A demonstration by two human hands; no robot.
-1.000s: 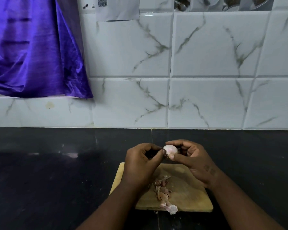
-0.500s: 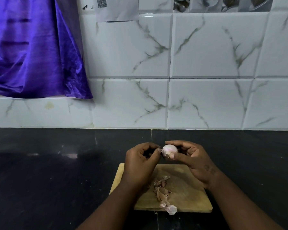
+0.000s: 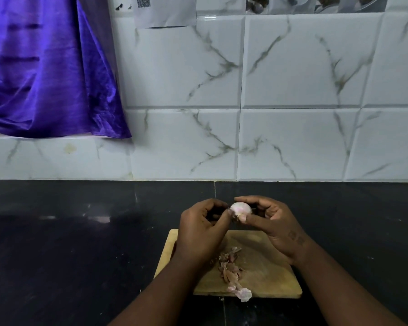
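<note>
A small pale pink peeled onion [image 3: 239, 208] is held above the far edge of a wooden cutting board [image 3: 266, 274]. My right hand [image 3: 272, 222] grips it between thumb and curled fingers. My left hand [image 3: 201, 229] has its fingers curled, and its thumb tip pinches at the onion's left end. A heap of brownish-pink peel scraps [image 3: 230, 267] lies on the board below the hands. One pale piece of skin [image 3: 243, 294] hangs over the board's near edge.
The board sits on a black stone counter [image 3: 80, 255] against a white marble-pattern tiled wall [image 3: 292, 137]. A purple cloth [image 3: 45, 67] hangs at the upper left. A paper sheet with a code [image 3: 163, 10] is stuck on the wall.
Both hands with the onion have shifted slightly away from me. The left thumb keeps working at the onion's end. The peel heap on the board is unchanged.
</note>
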